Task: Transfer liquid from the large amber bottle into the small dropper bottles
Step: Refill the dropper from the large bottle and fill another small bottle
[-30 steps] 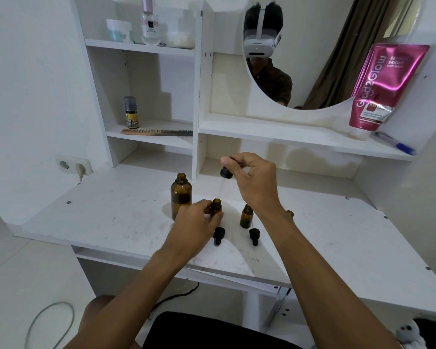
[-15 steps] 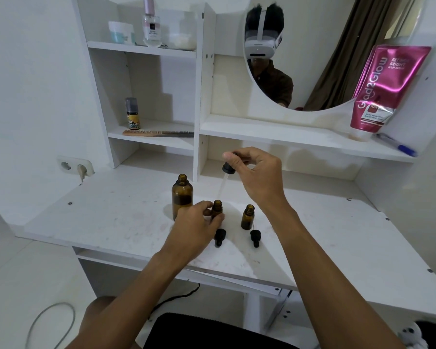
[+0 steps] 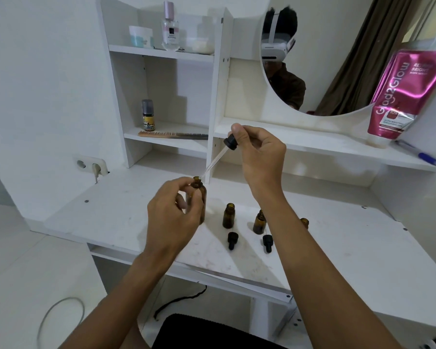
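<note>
Left hand (image 3: 171, 217) changed bottle (image 3: 202, 197); dropper (image 3: 217, 159) down-left

Large bottle (image 3: 202, 200) amber-brown glass; small dropper bottles (image 3: 229, 215) the same amber, their loose caps (image 3: 232, 241) black. Dropper (image 3: 230, 142) black on top, clear glass stem. Counter (image 3: 350, 248) plain white with grey scuffs; tube (image 3: 400, 96) glossy magenta with white lettering; pen (image 3: 424, 156) blue.

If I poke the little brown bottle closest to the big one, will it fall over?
The small uncapped amber bottle is taller than wide, so a poke would probably tip it. It looks like glass, so likely hard and breakable. Being round, it might then roll on the white desk.
</note>
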